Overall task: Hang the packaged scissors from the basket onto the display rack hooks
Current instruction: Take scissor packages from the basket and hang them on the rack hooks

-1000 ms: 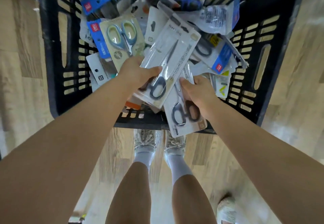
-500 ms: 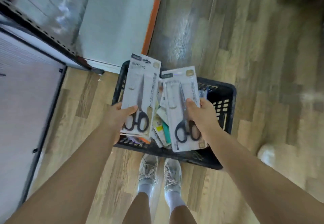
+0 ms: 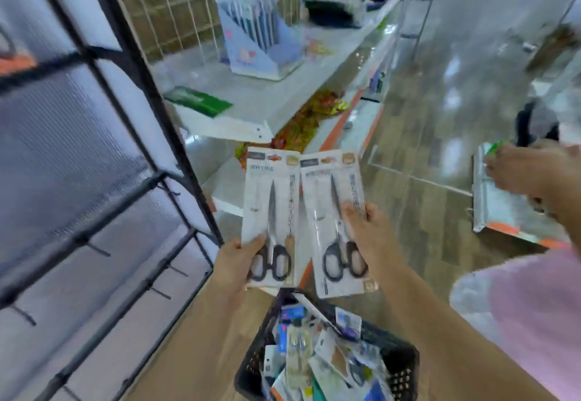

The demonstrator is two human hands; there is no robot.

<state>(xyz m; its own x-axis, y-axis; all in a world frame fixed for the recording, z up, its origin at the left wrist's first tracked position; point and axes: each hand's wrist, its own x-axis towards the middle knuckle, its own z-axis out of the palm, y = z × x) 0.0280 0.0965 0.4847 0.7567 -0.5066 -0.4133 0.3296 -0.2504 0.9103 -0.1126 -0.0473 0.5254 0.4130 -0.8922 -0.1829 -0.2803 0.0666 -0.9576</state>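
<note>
My left hand point(image 3: 237, 259) grips a white pack of black-handled scissors point(image 3: 272, 209) by its lower left edge. My right hand point(image 3: 369, 231) holds a second, matching pack point(image 3: 327, 212) with the thumb across its front. Both packs are upright, side by side, raised above the black basket point(image 3: 405, 366), which sits on the floor below, full of several more packaged scissors. The black display rack point(image 3: 132, 64) with its short hooks point(image 3: 97, 251) stands to my left, apart from the packs.
White shelves point(image 3: 251, 99) with a blue card display and a green packet run ahead along the aisle. Colourful items lie on a lower shelf. Another person in pink point(image 3: 534, 312) stands at the right, their hand near a metal tray.
I have lifted both packs up out of the basket and my view has swung from the floor up to the rack and the aisle.
</note>
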